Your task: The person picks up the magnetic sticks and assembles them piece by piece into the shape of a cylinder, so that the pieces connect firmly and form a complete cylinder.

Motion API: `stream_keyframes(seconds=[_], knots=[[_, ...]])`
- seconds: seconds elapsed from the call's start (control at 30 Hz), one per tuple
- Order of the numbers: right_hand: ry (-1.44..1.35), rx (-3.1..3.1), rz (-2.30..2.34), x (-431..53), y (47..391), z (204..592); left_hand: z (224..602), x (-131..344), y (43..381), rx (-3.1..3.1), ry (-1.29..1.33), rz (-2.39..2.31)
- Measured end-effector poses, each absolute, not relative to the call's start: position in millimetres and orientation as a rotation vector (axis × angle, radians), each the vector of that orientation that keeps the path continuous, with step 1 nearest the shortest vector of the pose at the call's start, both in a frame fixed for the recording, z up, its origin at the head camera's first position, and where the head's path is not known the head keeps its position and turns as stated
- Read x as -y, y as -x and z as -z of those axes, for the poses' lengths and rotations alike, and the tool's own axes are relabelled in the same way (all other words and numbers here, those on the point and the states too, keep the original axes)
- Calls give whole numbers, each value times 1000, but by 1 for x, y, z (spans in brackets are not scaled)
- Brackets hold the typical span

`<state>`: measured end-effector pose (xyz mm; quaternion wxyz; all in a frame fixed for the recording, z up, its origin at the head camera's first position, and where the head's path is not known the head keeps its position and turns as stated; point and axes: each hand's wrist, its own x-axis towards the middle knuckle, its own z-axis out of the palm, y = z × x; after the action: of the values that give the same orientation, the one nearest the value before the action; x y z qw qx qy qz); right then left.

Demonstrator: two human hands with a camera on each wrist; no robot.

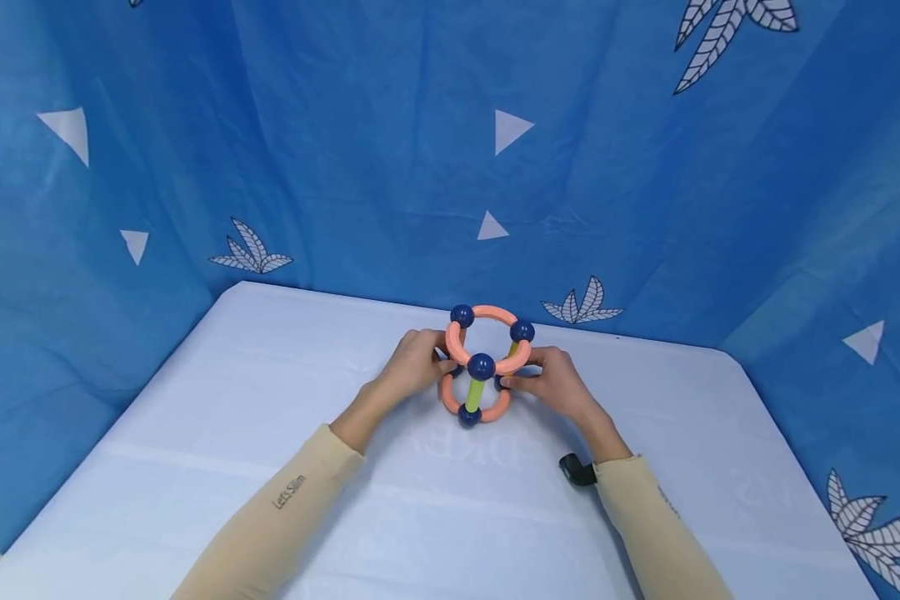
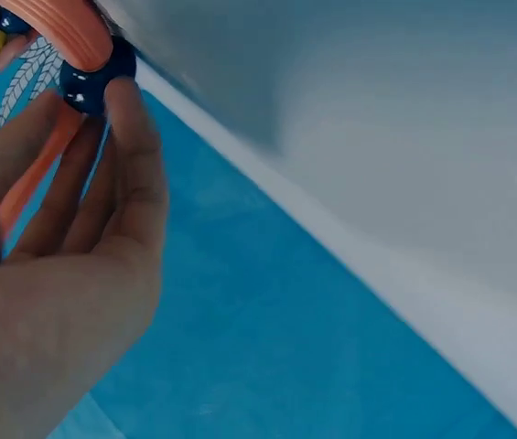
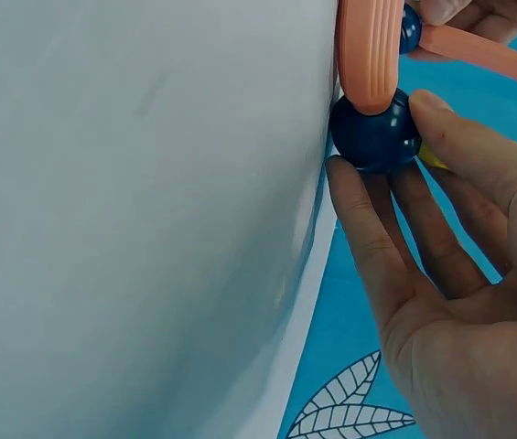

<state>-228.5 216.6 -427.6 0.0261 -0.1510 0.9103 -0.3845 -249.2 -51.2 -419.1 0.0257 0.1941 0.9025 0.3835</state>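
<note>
A ball-and-rod construction toy stands upright near the table's far edge in the head view. Curved orange rods and dark blue balls form its upper and lower rings. A green rod joins the rings at the front, and a yellow rod at the right. From the left, my left hand pinches a lower blue ball between thumb and fingers. On the opposite side, my right hand grips another lower blue ball with its fingertips. Some rear parts are hidden.
The white table ends just beyond the toy. Behind it hangs a blue curtain printed with leaves and triangles, also lining both sides. A small black object sits against the right sleeve's cuff.
</note>
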Motion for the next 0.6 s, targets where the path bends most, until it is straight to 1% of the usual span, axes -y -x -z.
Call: stream_keyframes(seconds=[0.23, 0.47, 0.6], knots=[[433, -2736, 1252, -220, 225, 419, 409, 69, 252, -2803, -572, -1280], [464, -2623, 1076, -225, 220, 415, 408, 73, 256, -2782, -550, -1232], [445, -2608, 1059, -227, 214, 417, 405, 85, 256, -2834, -474, -1239]])
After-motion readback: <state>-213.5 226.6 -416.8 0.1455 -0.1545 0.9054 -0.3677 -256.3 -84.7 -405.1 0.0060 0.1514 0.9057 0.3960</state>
